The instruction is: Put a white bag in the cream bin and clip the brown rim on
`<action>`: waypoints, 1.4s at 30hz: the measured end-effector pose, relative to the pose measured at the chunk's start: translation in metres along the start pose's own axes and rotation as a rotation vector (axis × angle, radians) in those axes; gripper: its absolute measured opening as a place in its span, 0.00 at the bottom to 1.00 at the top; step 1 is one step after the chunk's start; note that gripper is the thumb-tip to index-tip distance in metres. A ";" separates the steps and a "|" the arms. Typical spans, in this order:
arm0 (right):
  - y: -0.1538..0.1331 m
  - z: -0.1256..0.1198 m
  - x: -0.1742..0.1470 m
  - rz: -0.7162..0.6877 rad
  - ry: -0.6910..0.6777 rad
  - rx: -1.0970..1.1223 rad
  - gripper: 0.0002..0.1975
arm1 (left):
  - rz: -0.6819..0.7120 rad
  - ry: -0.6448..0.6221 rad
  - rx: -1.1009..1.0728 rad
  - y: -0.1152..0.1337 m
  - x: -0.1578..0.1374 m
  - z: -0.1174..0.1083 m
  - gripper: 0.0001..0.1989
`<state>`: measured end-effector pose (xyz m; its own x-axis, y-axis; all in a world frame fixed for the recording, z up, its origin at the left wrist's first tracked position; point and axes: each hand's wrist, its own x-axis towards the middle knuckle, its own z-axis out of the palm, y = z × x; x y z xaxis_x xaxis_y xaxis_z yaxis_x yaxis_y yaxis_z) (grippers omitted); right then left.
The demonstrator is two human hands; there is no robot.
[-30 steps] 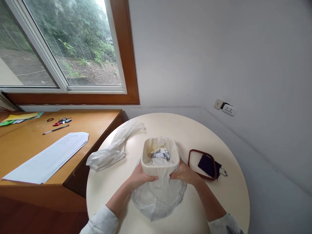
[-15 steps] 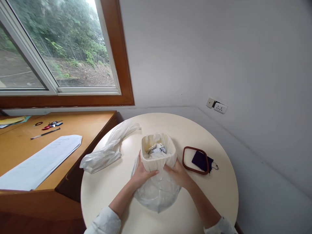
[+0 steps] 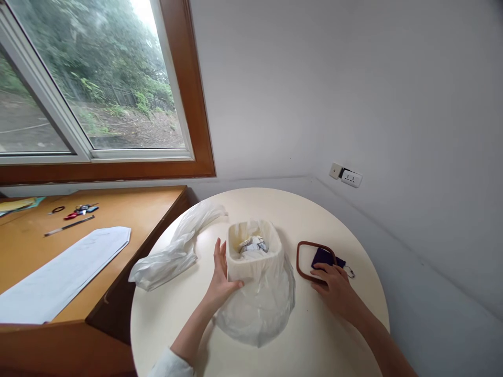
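Note:
In the middle of the round table stands a small white wastebasket [image 3: 232,269], lined with a thin white plastic bag [image 3: 259,309] that is folded over its rim and bulges down the front. Crumpled paper [image 3: 253,245] lies inside. My left hand [image 3: 222,280] is at the basket's left side, fingers stretched upward and thumb against the front of the bag. To the right, my right hand [image 3: 334,288] has its fingers over the near edge of a brown rounded-square ring [image 3: 299,259], thumb on the outer side. A dark purple cloth [image 3: 322,256] with a loose thread lies partly under the ring.
Another crumpled white plastic bag [image 3: 168,256] lies on the left of the round table [image 3: 267,196]. The wooden desk [image 3: 149,201] beside it bears papers [image 3: 78,272], a pen [image 3: 68,226] and scissors [image 3: 70,215]. Walls stand behind and to the right.
My right hand has left the wastebasket and moved right to the brown ring. My left hand's fingers have loosened from the basket's side. The basket stays in place.

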<state>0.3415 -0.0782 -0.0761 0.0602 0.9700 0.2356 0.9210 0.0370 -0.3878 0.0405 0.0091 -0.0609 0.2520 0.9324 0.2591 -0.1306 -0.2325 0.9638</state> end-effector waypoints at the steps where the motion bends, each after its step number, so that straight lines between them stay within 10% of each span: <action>1: 0.003 0.004 -0.003 -0.006 -0.001 -0.030 0.12 | 0.017 -0.007 0.003 0.000 0.000 -0.002 0.59; 13: -0.015 -0.005 0.010 -0.041 0.347 0.140 0.12 | 0.223 0.186 0.077 0.001 0.000 -0.010 0.30; 20: -0.072 -0.038 0.029 -0.415 0.491 0.237 0.09 | 0.363 0.306 0.270 0.032 0.003 -0.009 0.15; 27: -0.109 -0.035 0.048 -0.628 0.347 0.179 0.10 | 0.295 0.119 0.321 0.069 0.020 -0.007 0.20; 42: -0.134 -0.027 0.051 -0.619 0.380 0.116 0.10 | -0.035 -0.100 0.389 0.077 0.044 -0.018 0.28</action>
<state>0.2314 -0.0400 0.0116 -0.3093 0.6138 0.7263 0.7839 0.5970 -0.1706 0.0244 0.0370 0.0235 0.3443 0.9146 0.2120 0.2480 -0.3064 0.9190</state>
